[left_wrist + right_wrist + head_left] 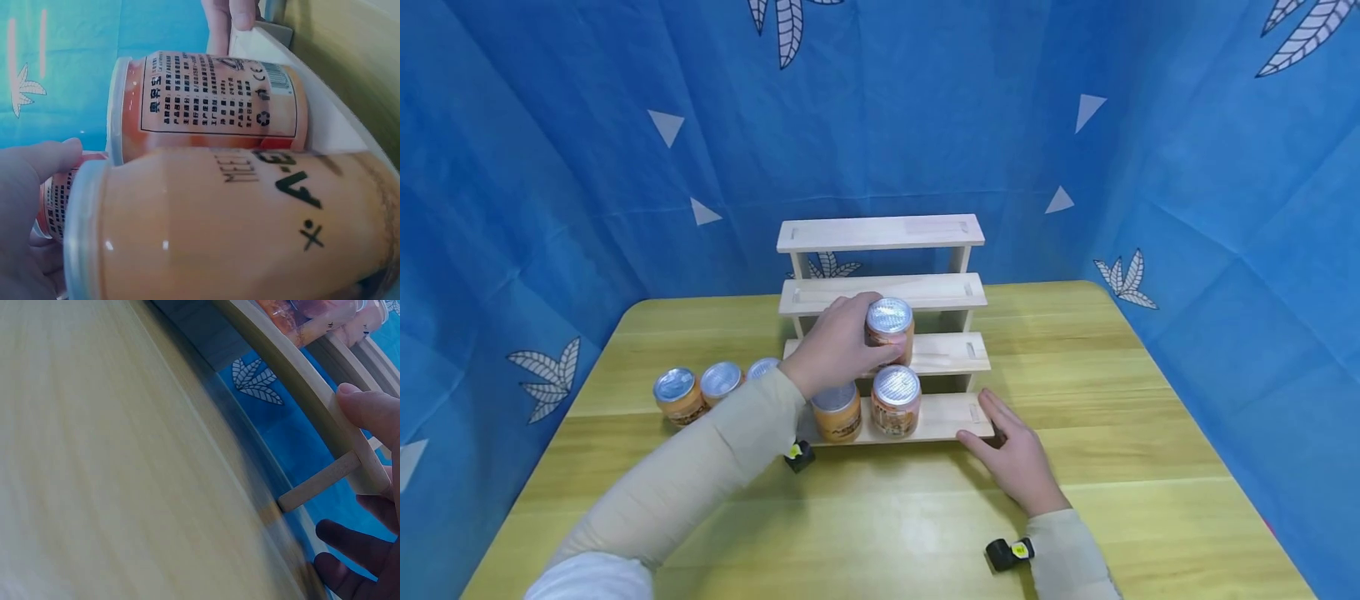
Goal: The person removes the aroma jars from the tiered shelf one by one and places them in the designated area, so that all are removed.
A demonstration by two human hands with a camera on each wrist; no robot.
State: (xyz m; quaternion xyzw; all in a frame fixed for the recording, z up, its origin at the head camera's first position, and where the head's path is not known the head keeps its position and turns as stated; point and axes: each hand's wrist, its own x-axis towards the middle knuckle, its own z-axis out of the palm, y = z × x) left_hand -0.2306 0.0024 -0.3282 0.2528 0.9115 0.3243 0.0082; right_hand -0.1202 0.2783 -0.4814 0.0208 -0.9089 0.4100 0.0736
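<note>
one orange cylindrical can with silver lid (896,328), long axis upright, grasped by the left grip (841,340) from its left side, at mid-length of the second-lowest tier (951,353) of a pale four-tier wooden shelf (880,233), whose front right corner the right grip (1017,457), farther off, pinches.

a yellowish table (880,517) bears a stepped rack (951,354). at least three cans (721,381) stand left of the rack, two more on its lowest tier (951,417).

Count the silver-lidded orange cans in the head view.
6: three cans left of the wooden four-tier shelf, two cans on its lowest tier, one can in the left hand. The left sleeve may hide more.
</note>
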